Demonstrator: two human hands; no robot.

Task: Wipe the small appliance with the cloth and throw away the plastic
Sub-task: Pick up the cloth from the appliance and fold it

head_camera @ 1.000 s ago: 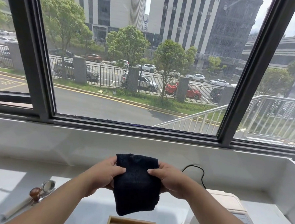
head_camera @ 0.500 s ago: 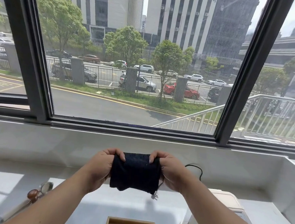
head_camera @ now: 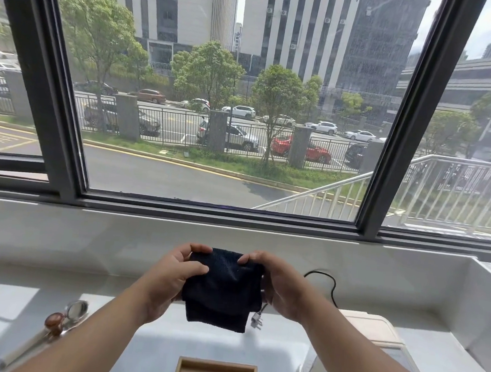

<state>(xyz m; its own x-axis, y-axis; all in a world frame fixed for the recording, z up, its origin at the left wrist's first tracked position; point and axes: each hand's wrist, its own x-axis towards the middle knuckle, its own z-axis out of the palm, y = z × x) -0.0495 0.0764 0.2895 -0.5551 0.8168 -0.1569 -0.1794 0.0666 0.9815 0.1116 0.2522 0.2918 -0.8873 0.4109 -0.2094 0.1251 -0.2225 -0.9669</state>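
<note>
Head view: dark cloth (head_camera: 224,290) folded and held up above the white worktop (head_camera: 9,299), just in front of the window ledge. Left hand (head_camera: 172,277) pinching its left edge, thumb across the front; right hand (head_camera: 277,288) clamped on its right edge, fingers curled over the top. Both grips closed on the cloth, neither slack. Lower flap hanging loose beneath the hands.

Right of the cloth and lower, a small pale appliance (head_camera: 370,333), partly hidden behind the right forearm. Black cord (head_camera: 329,283) looping up behind that hand, with the plug (head_camera: 255,321) dangling just beside the cloth's lower right corner. Left of the cloth, a spoon-like tool with a brown knob (head_camera: 57,318) lying flat. Below the cloth, a shallow wooden tray (head_camera: 215,368). No plastic recognisable anywhere.

Likely trouble: snagging the loose plug or cord while swinging the cloth right toward the appliance, dragging it. Also unfolding of the hanging flap under a one-handed wipe.
</note>
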